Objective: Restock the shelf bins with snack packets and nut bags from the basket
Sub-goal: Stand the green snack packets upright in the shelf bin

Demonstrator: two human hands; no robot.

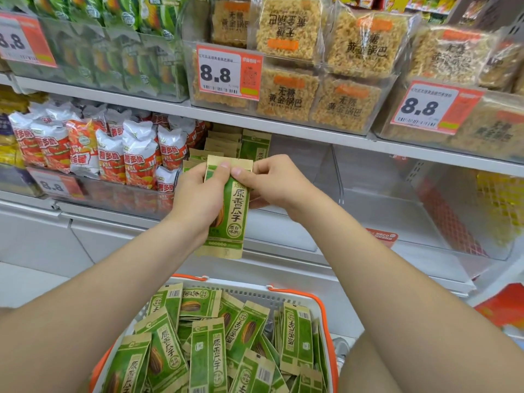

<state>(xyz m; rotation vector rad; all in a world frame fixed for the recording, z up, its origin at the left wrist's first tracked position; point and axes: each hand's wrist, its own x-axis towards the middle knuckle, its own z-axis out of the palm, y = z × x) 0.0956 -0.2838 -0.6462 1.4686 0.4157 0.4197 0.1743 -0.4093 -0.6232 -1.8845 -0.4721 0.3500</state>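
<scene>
Both hands hold a stack of green and tan seed packets (pixel 234 211) upright in front of the middle shelf. My left hand (pixel 200 194) grips the stack from the left side, thumb on its top edge. My right hand (pixel 273 182) pinches the top from the right. Behind the stack, more of the same packets (pixel 226 144) stand in a clear shelf bin (pixel 377 211) whose right part holds nothing. Below, the white basket with an orange rim (pixel 320 303) holds several loose green seed packets (pixel 209 344).
Red and white snack bags (pixel 110 148) fill the bin to the left. The upper shelf carries green packets (pixel 113 46) and clear packs of rice crisps (pixel 317 89) behind 8.8 price tags (pixel 224 72). A white cabinet front (pixel 56 242) runs below the shelf.
</scene>
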